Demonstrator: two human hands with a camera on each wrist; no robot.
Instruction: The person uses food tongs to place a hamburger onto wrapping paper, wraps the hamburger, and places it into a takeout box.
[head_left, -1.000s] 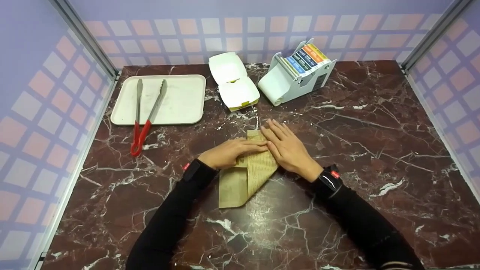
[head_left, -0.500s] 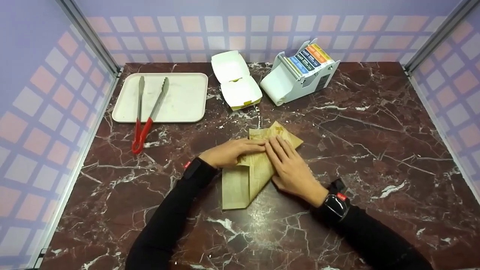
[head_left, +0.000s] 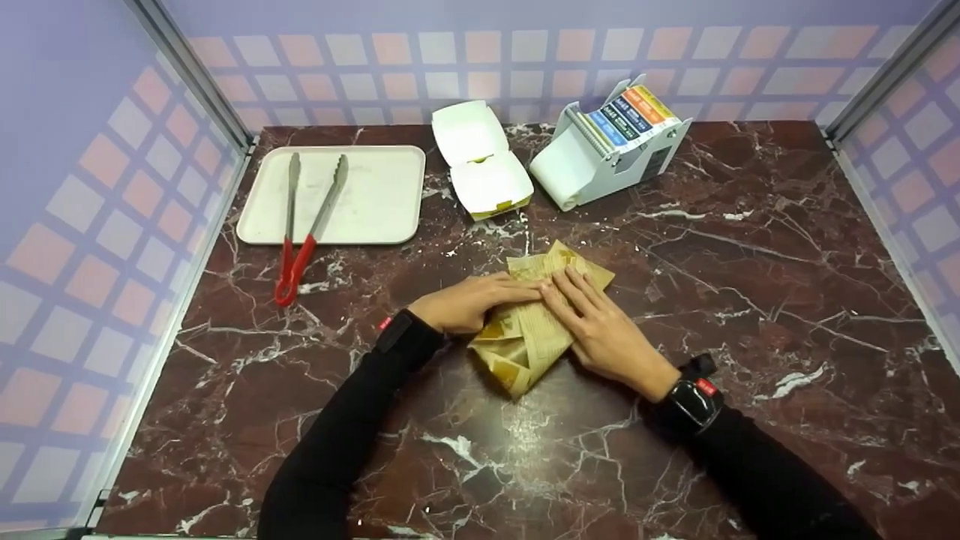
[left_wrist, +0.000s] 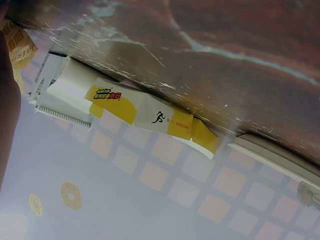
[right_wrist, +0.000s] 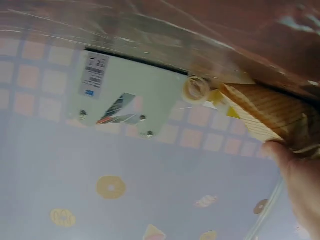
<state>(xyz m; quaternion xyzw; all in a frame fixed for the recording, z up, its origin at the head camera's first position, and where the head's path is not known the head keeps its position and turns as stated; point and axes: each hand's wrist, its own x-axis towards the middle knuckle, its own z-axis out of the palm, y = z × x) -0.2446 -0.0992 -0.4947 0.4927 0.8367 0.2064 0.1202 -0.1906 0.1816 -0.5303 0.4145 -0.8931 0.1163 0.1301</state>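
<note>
Head view: with fingers extended, the left hand [head_left: 469, 304] and right hand [head_left: 613, 346] press folded brown paper [head_left: 543, 343] onto the counter [head_left: 757, 300], away from its edges. Near the back edge stand a white box [head_left: 491, 184] and dispenser [head_left: 600, 178]; red-handled tongs [head_left: 301, 262] overhang a tray [head_left: 384, 196] at the back left corner.

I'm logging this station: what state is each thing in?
Brown paper: folded, near end creased
Left hand: resting on the paper
Right hand: resting on the paper
Box: lid open
Tray: lying flat
Tongs: spread, handles past tray's edge
Dispenser: standing, coloured labels on top
</note>
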